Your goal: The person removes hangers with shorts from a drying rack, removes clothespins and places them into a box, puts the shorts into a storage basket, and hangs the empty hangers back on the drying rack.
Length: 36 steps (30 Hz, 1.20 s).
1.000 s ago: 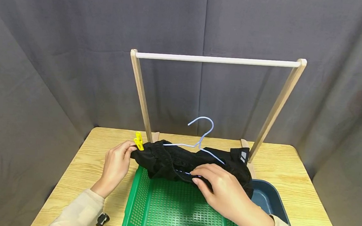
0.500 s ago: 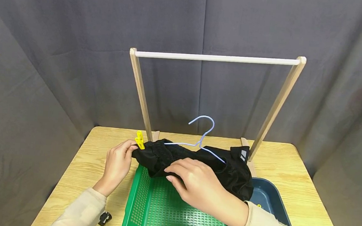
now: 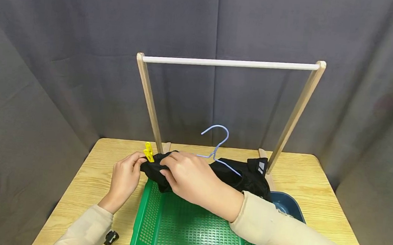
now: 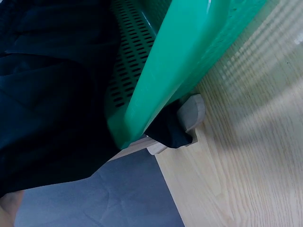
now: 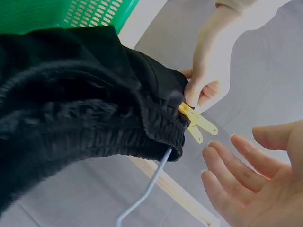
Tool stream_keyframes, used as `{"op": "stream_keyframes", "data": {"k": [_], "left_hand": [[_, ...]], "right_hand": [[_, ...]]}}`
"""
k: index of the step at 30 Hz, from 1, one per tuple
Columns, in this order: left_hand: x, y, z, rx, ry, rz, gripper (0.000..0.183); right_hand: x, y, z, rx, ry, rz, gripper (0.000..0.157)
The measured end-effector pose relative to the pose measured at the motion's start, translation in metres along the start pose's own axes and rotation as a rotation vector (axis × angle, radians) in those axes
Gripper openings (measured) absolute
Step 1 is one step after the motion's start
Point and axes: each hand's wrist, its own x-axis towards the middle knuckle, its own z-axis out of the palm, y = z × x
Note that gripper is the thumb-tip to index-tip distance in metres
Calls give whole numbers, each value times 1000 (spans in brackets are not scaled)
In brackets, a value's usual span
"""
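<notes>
Black shorts (image 3: 257, 183) with a gathered elastic waistband (image 5: 156, 118) lie bunched over the green basket's back edge. A light blue hanger (image 3: 223, 138) sticks up out of the waistband. At the shorts' left end a yellow clothespin (image 3: 149, 152) is clipped on. My left hand (image 3: 125, 176) pinches the fabric right beside that clothespin. Over the waistband's left part is my right hand (image 3: 192, 176), covering some of the fabric and hanger in the head view. The right wrist view shows this right hand (image 5: 258, 175) with fingers spread, holding nothing, a short gap from the clothespin (image 5: 198, 124).
A green perforated basket (image 3: 137, 225) stands on the wooden table, with a dark blue bin (image 3: 288, 203) to its right. Behind rises a wooden rack with a white bar (image 3: 229, 63). A small black object (image 3: 111, 238) lies near my left sleeve.
My right hand has moved left along the waistband, from the middle of the shorts towards the clothespin. My left hand keeps its pinch at the shorts' left end.
</notes>
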Motion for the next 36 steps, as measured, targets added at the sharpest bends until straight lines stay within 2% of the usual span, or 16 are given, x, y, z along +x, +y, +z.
{"op": "stream_keyframes", "data": {"k": [10, 18, 25, 28, 36], "left_hand": [[0, 0, -1, -5, -34, -8, 5], [-2, -2, -2, 3, -18, 17, 8], [1, 1, -3, 2, -20, 25, 14], [1, 2, -3, 0, -18, 27, 10], [2, 5, -7, -13, -45, 7, 7]], "right_hand": [[47, -5, -4, -139, -35, 56, 10], [75, -9, 4, -185, -114, 90, 23], [85, -7, 15, -189, -192, 111, 31], [87, -6, 18, -194, -219, 133, 34], [89, -1, 23, -176, -240, 163, 43]]}}
